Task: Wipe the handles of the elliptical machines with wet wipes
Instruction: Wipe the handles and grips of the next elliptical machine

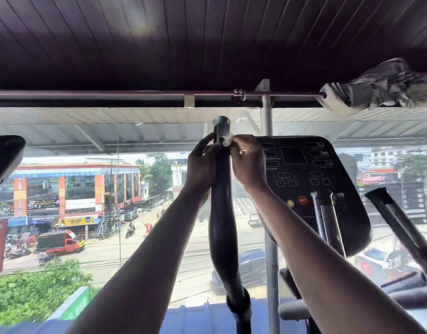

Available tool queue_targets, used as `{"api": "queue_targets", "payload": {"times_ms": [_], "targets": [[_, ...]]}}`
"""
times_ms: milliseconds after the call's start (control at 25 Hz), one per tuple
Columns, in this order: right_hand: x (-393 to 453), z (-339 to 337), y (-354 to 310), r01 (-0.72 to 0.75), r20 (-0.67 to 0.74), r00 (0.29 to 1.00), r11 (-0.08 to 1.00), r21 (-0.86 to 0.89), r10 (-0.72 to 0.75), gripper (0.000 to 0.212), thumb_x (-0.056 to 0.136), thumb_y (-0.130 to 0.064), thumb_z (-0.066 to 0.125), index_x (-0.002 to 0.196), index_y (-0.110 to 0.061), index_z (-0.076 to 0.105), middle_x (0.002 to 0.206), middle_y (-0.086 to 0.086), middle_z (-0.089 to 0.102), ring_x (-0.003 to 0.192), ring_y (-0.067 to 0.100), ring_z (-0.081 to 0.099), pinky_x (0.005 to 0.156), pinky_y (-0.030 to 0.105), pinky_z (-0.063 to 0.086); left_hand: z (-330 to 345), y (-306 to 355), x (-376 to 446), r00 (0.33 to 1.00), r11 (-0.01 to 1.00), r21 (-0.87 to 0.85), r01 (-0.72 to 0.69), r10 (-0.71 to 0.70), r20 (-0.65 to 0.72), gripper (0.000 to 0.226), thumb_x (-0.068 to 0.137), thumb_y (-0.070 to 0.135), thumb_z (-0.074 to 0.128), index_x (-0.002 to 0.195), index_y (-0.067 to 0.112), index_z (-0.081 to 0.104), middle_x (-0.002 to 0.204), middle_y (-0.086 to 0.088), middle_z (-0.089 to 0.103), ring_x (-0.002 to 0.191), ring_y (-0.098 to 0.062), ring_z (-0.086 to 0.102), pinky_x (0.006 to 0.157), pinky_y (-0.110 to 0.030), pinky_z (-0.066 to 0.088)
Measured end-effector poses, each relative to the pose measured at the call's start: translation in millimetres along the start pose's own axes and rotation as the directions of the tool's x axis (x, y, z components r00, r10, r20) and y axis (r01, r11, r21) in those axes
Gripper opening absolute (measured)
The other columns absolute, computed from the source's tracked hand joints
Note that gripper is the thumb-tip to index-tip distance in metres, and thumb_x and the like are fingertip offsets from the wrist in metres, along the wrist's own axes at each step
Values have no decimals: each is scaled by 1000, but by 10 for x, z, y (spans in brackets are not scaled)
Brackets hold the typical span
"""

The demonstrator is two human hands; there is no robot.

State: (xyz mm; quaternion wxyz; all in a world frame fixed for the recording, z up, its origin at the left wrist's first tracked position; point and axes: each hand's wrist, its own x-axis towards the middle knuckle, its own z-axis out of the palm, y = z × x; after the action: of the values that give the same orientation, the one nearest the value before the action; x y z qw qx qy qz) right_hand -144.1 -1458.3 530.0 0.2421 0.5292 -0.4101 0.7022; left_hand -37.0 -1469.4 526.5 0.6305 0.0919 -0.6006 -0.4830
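Both hands are up high — the left hand [202,162] grips the long black rubber handle [222,225], the right hand [247,162] pinches a small white wet wipe [227,140] against it.

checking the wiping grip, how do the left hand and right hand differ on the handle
The left hand curls round the black handle bare, just below its metal cap. The right hand pinches a white wet wipe against the handle's top, from the console side. Both are raised to the same height on the handle.

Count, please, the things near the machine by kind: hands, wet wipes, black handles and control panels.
Hands: 2 (left hand, right hand)
Wet wipes: 1 (wet wipe)
Black handles: 2 (near handle, far handle)
Control panels: 1 (control panel)
Total: 6
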Motion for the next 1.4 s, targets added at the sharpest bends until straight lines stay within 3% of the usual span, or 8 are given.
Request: {"api": "queue_targets", "payload": {"times_ms": [200, 400, 560, 800, 920, 1080, 1240, 1400], "targets": [[-459, -227, -196, 70, 0, 998, 997, -36, -70, 17, 83, -1, 59, 88, -5, 74, 91, 4, 68, 81, 3, 61, 81, 19, 49, -53, -48, -165, 999, 998, -60, 10, -12, -38, 21, 93, 12, 58, 104, 28, 65, 88, -1, 72, 69, -8, 64, 66, -21, 51], [-814, -345, -502, 28, -3, 1000, 984, -176, -29, 18, 79, -7, 59, 86, -8, 75, 83, -6, 62, 71, 8, 60, 72, 17, 48, -257, -156, -456, 999, 992, -120, 33, -28, 46, 20, 80, 30, 59, 97, 39, 66, 86, 1, 69, 75, -13, 65, 72, -30, 50], [-1121, -397, -823, 98, 2, 994, 928, -359, -105, 14, 79, -12, 65, 86, -4, 75, 79, -3, 59, 67, 7, 57, 64, 15, 46, -448, -210, -778, 992, 988, -150, 30, -12, 123, 31, 90, 9, 52, 106, 31, 67, 83, 3, 66, 64, -5, 59, 62, -24, 47], [-1811, -112, -1289, 119, 78, 993, 779, -616, -90, 16, 78, -8, 56, 78, -12, 72, 78, 3, 64, 71, 16, 60, 65, 28, 48, -955, -368, -1233, 945, 916, -286, 280, -211, 250, 34, 92, -6, 40, 98, 14, 67, 73, 4, 69, 65, -9, 62, 60, -23, 50], [-2129, 245, -1165, -219, 21, 968, 878, -426, 252, 17, 84, -12, 55, 91, -16, 71, 86, 3, 72, 80, 19, 68, 77, 38, 55, -1221, -510, -1333, 931, 885, -299, 357, -313, 187, 23, 99, 6, 43, 95, 8, 66, 64, 9, 68, 56, -1, 62, 56, -19, 48], [-2342, 556, -822, -675, -25, 738, 736, -55, 675, 13, 80, -24, 60, 82, -22, 73, 75, 0, 72, 76, 23, 71, 77, 50, 58, -1558, -808, -1355, 879, 804, -355, 477, -426, 216, 18, 97, 17, 53, 90, 9, 68, 71, 1, 69, 61, -10, 63, 55, -20, 49], [-2387, 712, -495, -783, 61, 604, 578, 229, 795, 29, 90, -5, 54, 67, -14, 70, 59, 0, 67, 56, 12, 64, 59, 25, 52, -1768, -1262, -1193, 879, 851, -238, 467, -419, 226, 12, 88, 0, 58, 95, 6, 66, 75, -6, 70, 67, -14, 67, 64, -25, 54], [-2426, 964, 92, -807, 84, 558, 516, 289, 825, 15, 87, 0, 57, 93, -3, 71, 71, 10, 69, 62, 20, 64, 61, 27, 53, -1806, -1705, -887, 869, 853, -178, 491, -467, 162, 10, 83, 1, 61, 90, 8, 66, 80, -12, 67, 73, -22, 62, 73, -34, 50]]}}
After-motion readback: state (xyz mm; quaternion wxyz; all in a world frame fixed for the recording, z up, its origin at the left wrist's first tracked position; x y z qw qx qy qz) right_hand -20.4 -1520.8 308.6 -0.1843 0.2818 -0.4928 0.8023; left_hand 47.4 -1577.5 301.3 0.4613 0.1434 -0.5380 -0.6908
